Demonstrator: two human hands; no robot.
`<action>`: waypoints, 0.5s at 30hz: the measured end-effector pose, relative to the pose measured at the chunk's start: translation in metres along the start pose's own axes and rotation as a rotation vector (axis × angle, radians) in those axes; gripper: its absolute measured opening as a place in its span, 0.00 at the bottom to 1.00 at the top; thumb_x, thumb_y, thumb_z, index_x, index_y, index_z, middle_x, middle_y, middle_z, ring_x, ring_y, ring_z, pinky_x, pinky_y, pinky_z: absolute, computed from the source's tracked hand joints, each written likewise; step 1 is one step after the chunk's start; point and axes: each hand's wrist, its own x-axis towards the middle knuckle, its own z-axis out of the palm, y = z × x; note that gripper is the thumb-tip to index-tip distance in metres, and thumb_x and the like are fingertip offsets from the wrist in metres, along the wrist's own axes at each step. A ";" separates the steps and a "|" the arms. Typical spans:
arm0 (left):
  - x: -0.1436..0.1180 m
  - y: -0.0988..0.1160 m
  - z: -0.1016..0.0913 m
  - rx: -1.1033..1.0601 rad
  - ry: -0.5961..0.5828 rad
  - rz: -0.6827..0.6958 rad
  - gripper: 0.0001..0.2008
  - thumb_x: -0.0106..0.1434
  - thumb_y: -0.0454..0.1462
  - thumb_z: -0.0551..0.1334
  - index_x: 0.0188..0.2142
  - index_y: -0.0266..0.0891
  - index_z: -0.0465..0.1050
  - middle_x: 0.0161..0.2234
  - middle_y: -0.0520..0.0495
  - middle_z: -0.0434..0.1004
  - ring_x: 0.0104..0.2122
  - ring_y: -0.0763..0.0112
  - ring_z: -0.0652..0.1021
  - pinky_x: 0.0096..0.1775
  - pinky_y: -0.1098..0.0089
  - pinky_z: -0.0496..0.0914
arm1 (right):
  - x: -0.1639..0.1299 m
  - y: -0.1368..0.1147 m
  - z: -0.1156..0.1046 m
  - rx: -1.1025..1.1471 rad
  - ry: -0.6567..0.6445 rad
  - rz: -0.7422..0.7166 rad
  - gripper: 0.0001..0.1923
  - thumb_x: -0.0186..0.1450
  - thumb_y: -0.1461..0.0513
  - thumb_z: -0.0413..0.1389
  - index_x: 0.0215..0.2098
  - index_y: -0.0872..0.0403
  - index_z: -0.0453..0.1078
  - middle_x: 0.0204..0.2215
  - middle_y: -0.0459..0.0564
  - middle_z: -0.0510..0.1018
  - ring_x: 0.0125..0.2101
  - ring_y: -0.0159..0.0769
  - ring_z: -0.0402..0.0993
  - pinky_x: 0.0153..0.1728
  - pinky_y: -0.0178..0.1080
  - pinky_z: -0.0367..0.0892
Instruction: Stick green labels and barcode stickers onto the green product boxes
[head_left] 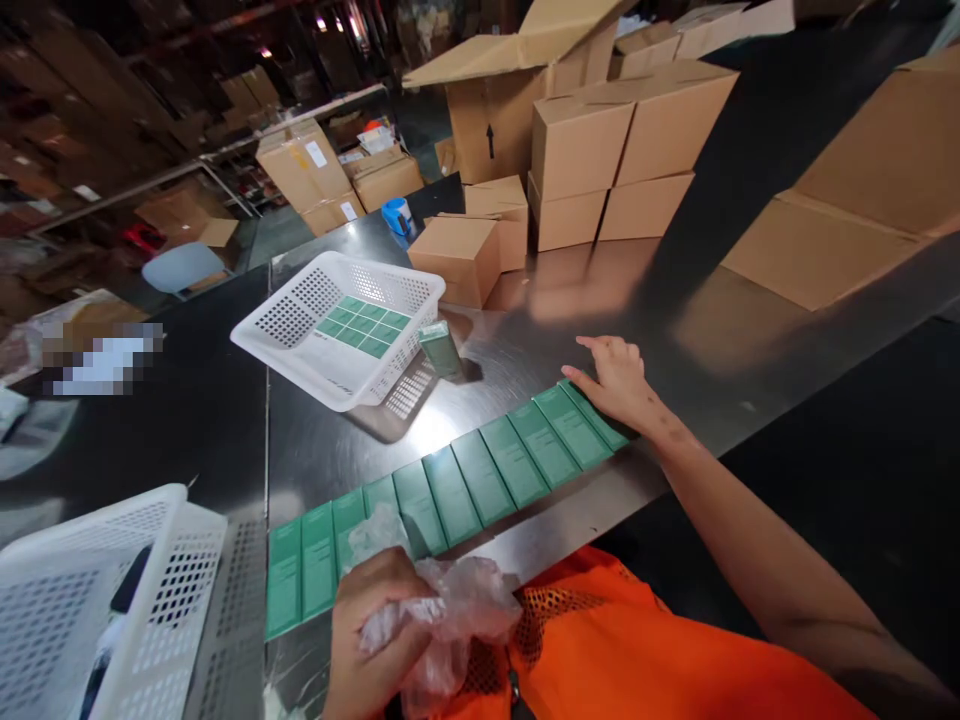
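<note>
Head view. A row of green boxes (450, 495) lies flat, side by side and touching, along the near edge of the steel table (712, 340); as a judgement, the laying-out looks well advanced, though more green boxes (364, 325) remain in the white basket (300, 345) near the table's left edge, and one green box (440, 348) stands upright just beside that basket. The right hand (616, 382) is open, fingers extended, holding nothing, resting against the far right end of the row. The left hand (379, 640) is closed around crumpled clear plastic wrap (457, 605) at the near edge, over the row's left part. A second white basket (97, 590) sits at the near left corner. Brown cartons (600, 150) are stacked along the far edge. An orange vest (637, 650) fills the lower frame.
</note>
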 end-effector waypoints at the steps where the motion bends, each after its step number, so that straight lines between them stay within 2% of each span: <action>1: 0.004 0.002 0.000 -0.038 -0.044 0.057 0.17 0.59 0.48 0.66 0.20 0.43 0.69 0.18 0.53 0.67 0.20 0.70 0.70 0.23 0.70 0.64 | 0.006 -0.012 -0.002 -0.022 0.010 -0.068 0.30 0.68 0.48 0.51 0.62 0.55 0.65 0.55 0.64 0.68 0.53 0.61 0.62 0.53 0.61 0.60; 3: 0.011 0.006 0.001 -0.096 -0.050 0.118 0.23 0.59 0.49 0.65 0.16 0.41 0.61 0.17 0.54 0.63 0.18 0.72 0.68 0.22 0.71 0.63 | 0.024 -0.043 0.000 -0.036 -0.018 -0.233 0.29 0.69 0.49 0.51 0.62 0.56 0.64 0.56 0.64 0.69 0.55 0.60 0.62 0.54 0.60 0.60; 6: 0.013 0.011 0.008 -0.088 0.005 0.123 0.21 0.62 0.41 0.63 0.17 0.39 0.60 0.30 0.49 0.78 0.28 0.69 0.78 0.29 0.70 0.72 | 0.056 -0.098 0.015 0.014 -0.136 -0.430 0.29 0.68 0.55 0.55 0.63 0.59 0.61 0.60 0.65 0.66 0.60 0.58 0.60 0.59 0.59 0.58; 8: 0.007 0.012 0.014 -0.097 0.018 0.118 0.18 0.62 0.33 0.60 0.17 0.39 0.60 0.37 0.47 0.82 0.34 0.67 0.81 0.35 0.68 0.75 | 0.077 -0.132 0.032 0.050 -0.199 -0.505 0.33 0.66 0.59 0.58 0.66 0.58 0.56 0.64 0.64 0.62 0.63 0.56 0.57 0.60 0.58 0.57; 10: -0.004 0.009 0.019 -0.142 0.008 0.079 0.14 0.61 0.31 0.59 0.20 0.41 0.62 0.30 0.49 0.81 0.29 0.68 0.81 0.32 0.69 0.74 | 0.092 -0.158 0.044 0.076 -0.239 -0.552 0.36 0.62 0.63 0.61 0.66 0.56 0.57 0.63 0.62 0.65 0.62 0.54 0.61 0.59 0.55 0.60; 13: -0.020 0.002 0.022 -0.099 -0.032 -0.106 0.02 0.59 0.35 0.61 0.33 0.45 0.70 0.21 0.53 0.74 0.21 0.69 0.74 0.24 0.71 0.68 | 0.095 -0.177 0.047 0.117 -0.267 -0.585 0.27 0.58 0.67 0.63 0.55 0.54 0.69 0.52 0.59 0.74 0.52 0.52 0.71 0.52 0.51 0.68; 15: -0.026 -0.004 0.019 0.014 -0.042 -0.196 0.09 0.59 0.40 0.61 0.40 0.45 0.72 0.21 0.53 0.71 0.20 0.69 0.72 0.22 0.71 0.65 | 0.082 -0.176 0.039 0.155 -0.245 -0.589 0.19 0.58 0.66 0.63 0.48 0.54 0.71 0.47 0.57 0.75 0.46 0.49 0.74 0.48 0.48 0.70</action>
